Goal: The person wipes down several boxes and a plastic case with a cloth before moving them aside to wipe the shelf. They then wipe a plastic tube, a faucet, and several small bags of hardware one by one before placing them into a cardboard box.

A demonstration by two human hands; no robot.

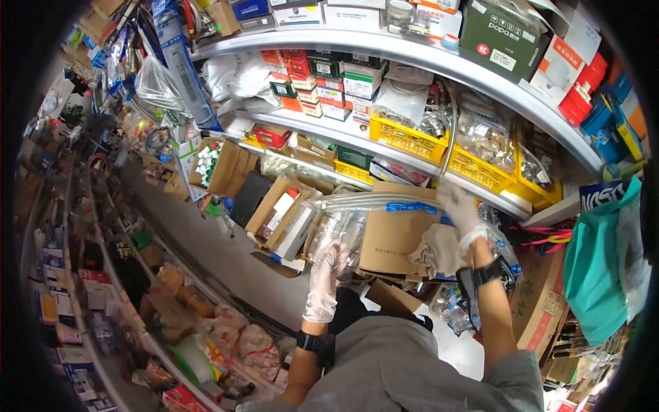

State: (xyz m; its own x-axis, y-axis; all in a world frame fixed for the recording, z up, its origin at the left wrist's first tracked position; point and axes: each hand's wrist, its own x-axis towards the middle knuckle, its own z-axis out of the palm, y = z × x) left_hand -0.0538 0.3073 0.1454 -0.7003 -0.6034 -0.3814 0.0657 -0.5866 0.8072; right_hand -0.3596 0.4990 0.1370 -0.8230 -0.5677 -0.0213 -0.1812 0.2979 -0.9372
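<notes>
Right hand (pixel 461 209) closed on silvery hose (pixel 454 123); hose rises upright across shelf (pixel 405 162) front edge.
Left hand (pixel 331 259) farther, by clear plastic packaging (pixel 349 228); can't tell if gripping.

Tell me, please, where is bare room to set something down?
The grey floor looks bare between the shelves on picture-left and the open cartons. Crowded: beside the left hand, among clear plastic packaging, and the filled yellow baskets.

I wear a grey short-sleeved shirt (pixel 398 364) at the bottom of the frame, thin whitish gloves (pixel 321 292) and black wrist straps (pixel 489 272).
</notes>
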